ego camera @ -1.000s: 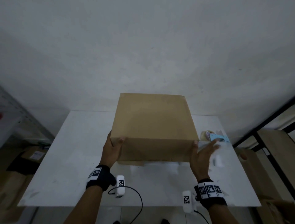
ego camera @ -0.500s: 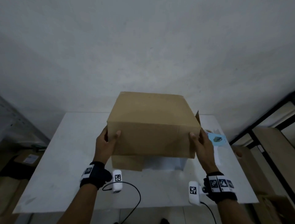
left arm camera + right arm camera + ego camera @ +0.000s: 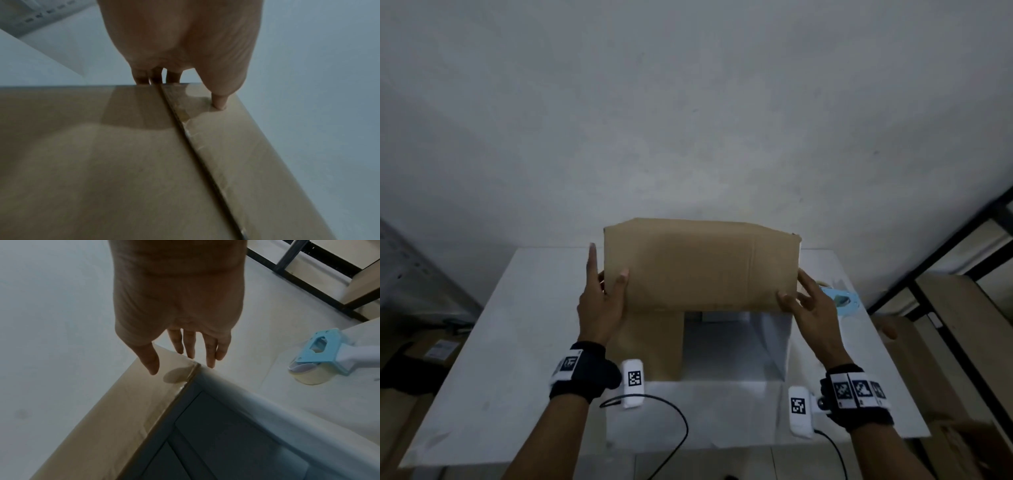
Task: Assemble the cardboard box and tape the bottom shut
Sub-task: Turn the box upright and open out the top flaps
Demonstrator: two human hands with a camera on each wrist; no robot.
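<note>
Cardboard box (image 3: 698, 263) is lifted off the table (image 3: 493, 342), my left hand (image 3: 602, 301) grasping its end by thumb and fingers, right hand (image 3: 815, 305) released beside the opposite corner; I'd firm both sides before turning it

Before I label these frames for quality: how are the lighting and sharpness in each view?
Head view: dim, bluish, soft; cardboard box readable. Left wrist: dim, box surface smeared in the foreground. Right wrist: palm dark, tape dispenser fairly crisp.
</note>
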